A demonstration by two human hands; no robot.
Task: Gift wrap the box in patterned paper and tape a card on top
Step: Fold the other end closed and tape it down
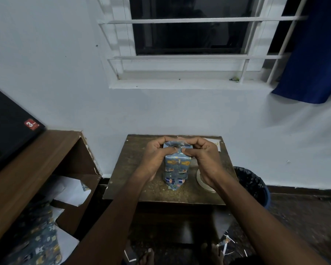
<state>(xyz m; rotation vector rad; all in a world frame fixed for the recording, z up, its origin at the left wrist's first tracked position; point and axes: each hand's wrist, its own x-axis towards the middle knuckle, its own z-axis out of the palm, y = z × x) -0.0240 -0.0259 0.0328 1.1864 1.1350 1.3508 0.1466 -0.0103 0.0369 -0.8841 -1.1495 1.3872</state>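
At centre frame, the left hand point(154, 156) and right hand point(203, 155) pinch the open top flaps of the patterned paper point(175, 145) with curled fingers. The wrapped box point(177, 170) stands upright on the small table point(141, 188). A tape roll point(201, 180) lies just right of it, a card point(216, 143) at the table's upper-right corner.

A red sticker point(32, 124) on the black panel point(8, 127) reads "3" (smaller print illegible).

On the tabletop point(134, 165) the box point(177, 169) stands centred; tape roll point(201, 180) at 3 o'clock, card point(216, 144) at 1 o'clock.
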